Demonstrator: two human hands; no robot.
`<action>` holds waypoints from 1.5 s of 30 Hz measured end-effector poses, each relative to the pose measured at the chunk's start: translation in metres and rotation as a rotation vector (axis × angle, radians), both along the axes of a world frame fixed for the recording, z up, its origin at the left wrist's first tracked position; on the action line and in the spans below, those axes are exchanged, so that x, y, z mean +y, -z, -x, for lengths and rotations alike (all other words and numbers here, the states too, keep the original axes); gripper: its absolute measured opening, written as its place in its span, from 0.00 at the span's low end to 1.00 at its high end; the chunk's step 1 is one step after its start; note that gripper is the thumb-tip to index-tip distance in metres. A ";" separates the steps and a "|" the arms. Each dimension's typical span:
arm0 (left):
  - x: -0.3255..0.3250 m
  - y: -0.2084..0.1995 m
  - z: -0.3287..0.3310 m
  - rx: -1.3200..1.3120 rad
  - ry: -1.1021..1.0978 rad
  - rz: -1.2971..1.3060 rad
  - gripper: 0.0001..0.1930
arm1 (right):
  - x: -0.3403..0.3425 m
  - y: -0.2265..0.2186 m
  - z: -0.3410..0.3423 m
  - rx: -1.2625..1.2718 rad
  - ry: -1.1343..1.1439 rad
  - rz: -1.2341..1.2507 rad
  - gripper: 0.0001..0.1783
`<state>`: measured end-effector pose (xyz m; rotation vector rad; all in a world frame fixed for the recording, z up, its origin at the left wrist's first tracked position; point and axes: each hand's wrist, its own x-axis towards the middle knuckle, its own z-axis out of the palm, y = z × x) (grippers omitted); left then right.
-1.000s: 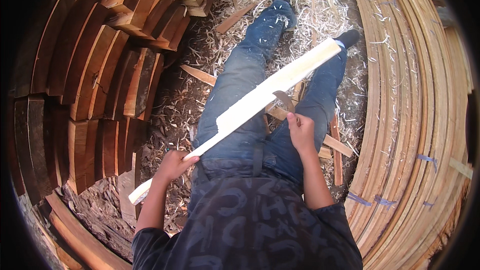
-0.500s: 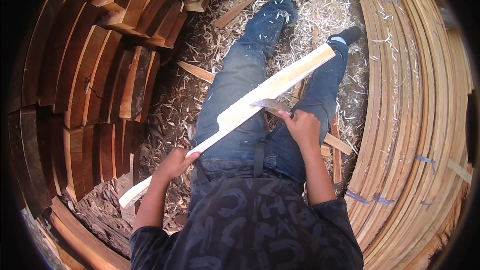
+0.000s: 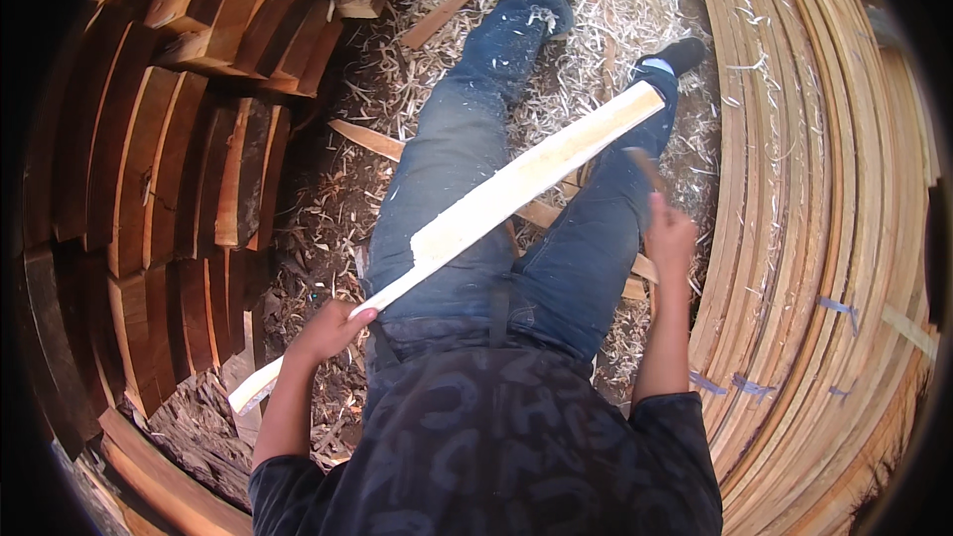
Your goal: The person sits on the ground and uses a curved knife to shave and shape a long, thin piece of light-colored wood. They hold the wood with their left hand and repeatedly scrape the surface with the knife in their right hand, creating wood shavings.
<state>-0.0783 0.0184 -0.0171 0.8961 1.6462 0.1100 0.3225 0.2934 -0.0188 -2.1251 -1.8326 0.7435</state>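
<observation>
A long, pale, bat-shaped wooden piece (image 3: 541, 179) lies slantwise across my lap, its broad part reaching over my right leg and its narrow part running down to the left. My left hand (image 3: 333, 331) is closed around the narrow part, whose curved end sticks out past my wrist. In my right hand (image 3: 672, 236) is a knife (image 3: 647, 169), blurred by motion, with its curved blade pointing up and away from me. The knife is to the right of the wooden piece, apart from it.
Stacked brown timber blocks (image 3: 149, 169) rise on the left. Long bundled wooden strips (image 3: 784, 199), tied with bluish bands, run along the right. Pale shavings (image 3: 596, 0) cover the ground around my feet, with loose offcuts (image 3: 367, 139) among them.
My right hand has moved right and slightly forward, lifting the knife off the wooden piece. My left hand keeps its hold; the whole view has shifted slightly.
</observation>
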 end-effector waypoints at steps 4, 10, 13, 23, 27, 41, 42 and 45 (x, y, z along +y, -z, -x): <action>-0.001 -0.016 0.009 0.076 0.046 0.035 0.27 | -0.026 0.019 0.050 -0.130 -0.293 0.054 0.38; -0.002 -0.029 0.012 0.102 0.042 0.048 0.29 | 0.037 0.048 0.000 -0.174 0.112 0.087 0.40; -0.006 -0.021 0.014 0.102 0.029 0.029 0.29 | 0.043 0.037 -0.035 -0.101 0.176 0.024 0.39; -0.014 0.000 0.019 0.148 0.089 0.107 0.32 | -0.042 0.068 -0.010 0.585 0.201 0.033 0.33; 0.004 -0.010 0.017 0.179 0.121 0.133 0.35 | -0.043 0.051 0.019 0.700 0.183 0.096 0.33; 0.014 -0.008 0.021 0.094 0.055 0.188 0.39 | -0.024 0.052 0.031 0.458 -0.125 0.123 0.31; 0.018 -0.009 0.019 0.081 0.068 0.177 0.39 | -0.029 0.055 0.035 0.455 -0.098 0.156 0.31; 0.014 -0.006 0.018 0.092 0.094 0.109 0.36 | -0.034 0.061 0.036 0.458 -0.138 0.095 0.31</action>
